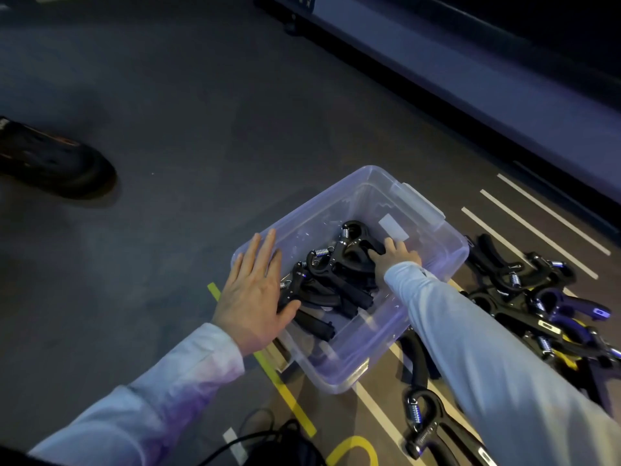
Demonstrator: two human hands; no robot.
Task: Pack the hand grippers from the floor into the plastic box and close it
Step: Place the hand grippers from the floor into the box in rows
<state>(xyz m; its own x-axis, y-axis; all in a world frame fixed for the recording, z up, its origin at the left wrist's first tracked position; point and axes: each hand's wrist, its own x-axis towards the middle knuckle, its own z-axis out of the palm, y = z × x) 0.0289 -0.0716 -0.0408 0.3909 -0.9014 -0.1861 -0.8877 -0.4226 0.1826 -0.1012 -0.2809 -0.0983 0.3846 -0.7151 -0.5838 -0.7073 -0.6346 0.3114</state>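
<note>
Hand grippers: one (424, 428) lies on the floor nearest the viewer, below the right forearm; a pile (544, 307), uncountable, lies right of it. Left hand (250, 290), fingers straight and slightly spread, rests on the plastic box (339, 375) rim. Right hand (398, 258) reaches inside, fingertips touching the topmost (356, 245) of about four packed grippers; its grip is unclear.

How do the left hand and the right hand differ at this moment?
The left hand lies flat with straight fingers on the plastic box rim; the right hand reaches inside the box, its fingers on a hand gripper. Both wear pale long sleeves.
</note>
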